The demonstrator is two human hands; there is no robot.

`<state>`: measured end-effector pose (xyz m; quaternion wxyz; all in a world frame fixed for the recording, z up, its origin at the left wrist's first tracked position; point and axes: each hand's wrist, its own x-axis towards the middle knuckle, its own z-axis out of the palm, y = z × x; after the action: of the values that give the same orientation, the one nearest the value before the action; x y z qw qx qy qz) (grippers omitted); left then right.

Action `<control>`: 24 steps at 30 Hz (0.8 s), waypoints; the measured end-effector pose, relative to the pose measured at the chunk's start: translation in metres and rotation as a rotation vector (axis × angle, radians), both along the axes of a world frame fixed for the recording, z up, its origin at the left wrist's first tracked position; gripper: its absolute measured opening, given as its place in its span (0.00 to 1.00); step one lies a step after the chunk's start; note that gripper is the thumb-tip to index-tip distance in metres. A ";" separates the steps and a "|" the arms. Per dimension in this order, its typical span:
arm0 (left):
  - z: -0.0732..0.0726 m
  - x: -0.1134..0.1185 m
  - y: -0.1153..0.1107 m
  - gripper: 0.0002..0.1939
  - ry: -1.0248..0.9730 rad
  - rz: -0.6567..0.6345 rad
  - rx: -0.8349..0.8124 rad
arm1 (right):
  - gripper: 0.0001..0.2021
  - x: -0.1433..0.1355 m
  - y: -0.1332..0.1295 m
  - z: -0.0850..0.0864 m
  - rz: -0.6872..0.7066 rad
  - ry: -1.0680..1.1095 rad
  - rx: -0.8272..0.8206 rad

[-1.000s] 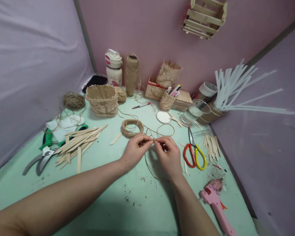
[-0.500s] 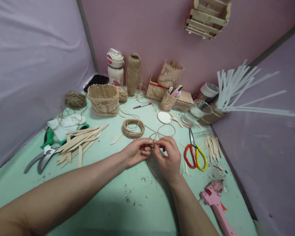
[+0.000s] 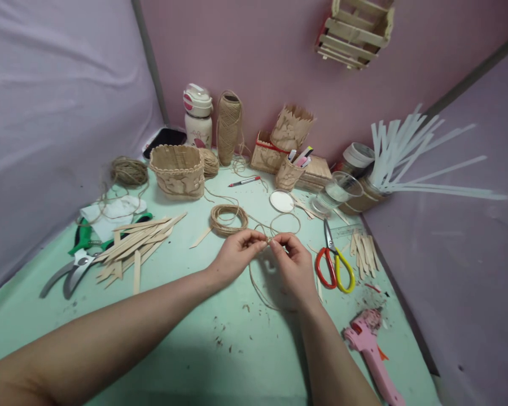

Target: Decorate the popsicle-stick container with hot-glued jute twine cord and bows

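My left hand [image 3: 239, 252] and my right hand [image 3: 294, 265] meet above the middle of the table, both pinching a small part of the jute twine [image 3: 260, 290] between thumbs and fingertips. The exact shape of the twine at the fingertips is too small to tell. One strand hangs below my hands in a loose curve. Just behind my left hand lies a coil of twine [image 3: 224, 228], with a thin strand looping toward my right hand.
Scissors [image 3: 329, 262] lie right of my right hand, a pink glue gun [image 3: 375, 355] nearer the front. Wooden sticks [image 3: 139, 245] and pruning shears [image 3: 78, 265] are at left. Behind stand a wooden basket [image 3: 178, 179], a twine spool [image 3: 229, 129] and a glass bowl [image 3: 336, 194].
The fingers of my left hand have straightened and its thumb points at the right fingertips. My right hand has turned slightly. The hanging strand now shows more clearly below them.
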<state>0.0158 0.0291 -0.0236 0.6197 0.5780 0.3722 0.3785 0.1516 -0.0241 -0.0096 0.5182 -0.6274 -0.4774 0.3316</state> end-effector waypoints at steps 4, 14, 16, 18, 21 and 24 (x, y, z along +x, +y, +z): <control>0.003 -0.002 -0.004 0.08 0.180 -0.049 0.201 | 0.07 -0.004 0.000 -0.007 -0.036 -0.009 0.000; 0.002 -0.003 -0.017 0.09 0.271 -0.156 0.398 | 0.07 0.000 0.003 -0.017 -0.277 0.147 -0.005; 0.001 -0.003 -0.018 0.09 0.272 -0.147 0.378 | 0.08 0.002 0.004 -0.015 -0.223 0.216 -0.012; -0.001 -0.002 -0.017 0.08 0.264 -0.142 0.339 | 0.09 0.003 0.006 -0.013 -0.127 0.359 -0.013; -0.001 0.002 -0.011 0.09 0.265 -0.132 0.320 | 0.10 0.005 0.009 -0.012 -0.058 0.540 0.016; 0.010 0.001 -0.006 0.11 0.395 -0.048 0.377 | 0.11 0.008 0.010 -0.014 -0.158 0.558 0.049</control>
<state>0.0171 0.0228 -0.0139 0.4254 0.7544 0.3951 0.3063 0.1592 -0.0137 -0.0233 0.6687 -0.5344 -0.2741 0.4384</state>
